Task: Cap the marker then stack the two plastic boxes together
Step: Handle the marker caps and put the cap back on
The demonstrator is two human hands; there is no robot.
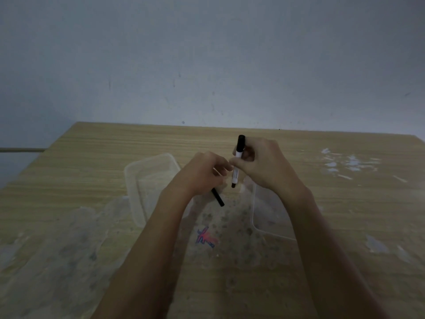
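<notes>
Holding the marker (237, 161) upright-ish in the right hand (264, 166), the person has fingers and thumb pinched around its white barrel, black end pointing up and the bare tip pointing down toward the table (345, 203). So the marker's off the surface, up in the air between both hands. The left hand (202, 173) is curled closed on the black cap (218, 197), which pokes out below the palm at a slant, lower end aimed down and to the right. Cap and tip are close but not joined, marker is still uncapped.

Both clear plastic boxes sit on the wooden table, apart from each other, not stacked. The left box (147, 180) is partly behind the left forearm, the right box (264, 215) is mostly tucked under the right wrist and forearm. Between them, nearer the camera, there's a pink and blue scribble (205, 237) on the tabletop. Lighting's pretty dim, and the table surface looks smudgy with whitish patches.
</notes>
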